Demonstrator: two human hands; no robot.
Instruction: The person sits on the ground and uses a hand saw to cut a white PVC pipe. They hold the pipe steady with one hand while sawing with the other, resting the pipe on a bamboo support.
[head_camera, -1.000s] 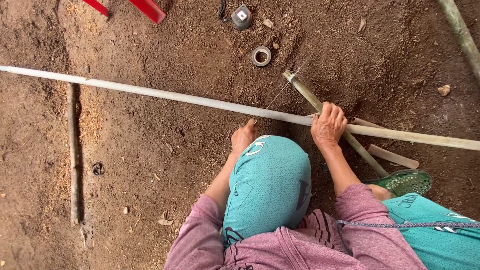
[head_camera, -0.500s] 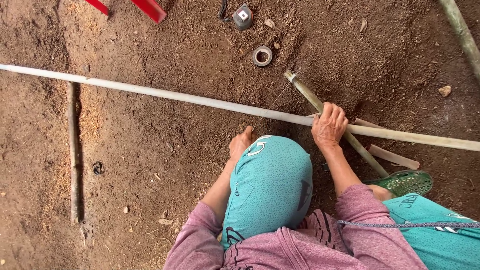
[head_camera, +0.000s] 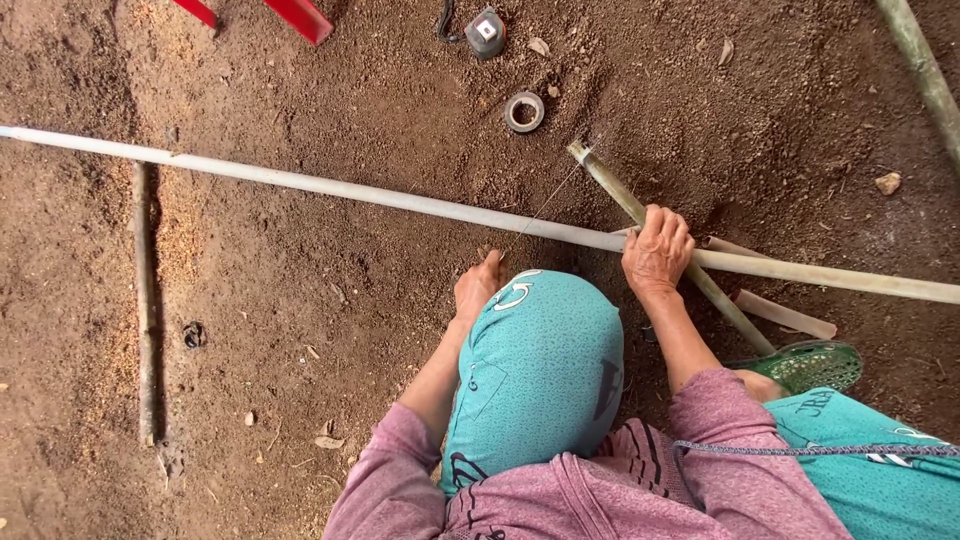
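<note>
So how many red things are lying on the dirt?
2. One red bar lies at the top left edge, and a wider red bar sits just right of it. Both run out of view, so they may be joined, or more hidden.

The left hand (head_camera: 477, 287) has slid slightly nearer the knee (head_camera: 540, 350).

The floor is bare brown earth (head_camera: 330, 300), loose and crumbly, with pale sawdust scattered along the left of the frame and small chips and pebbles (head_camera: 887, 183) dotted about. Even daylight falls over it — no hard shadows. At the top edge lie red bars (head_camera: 298, 16), a small grey device (head_camera: 486, 30) and a tape ring (head_camera: 524, 111) — a thin stick (head_camera: 145, 300) runs down the left.
</note>
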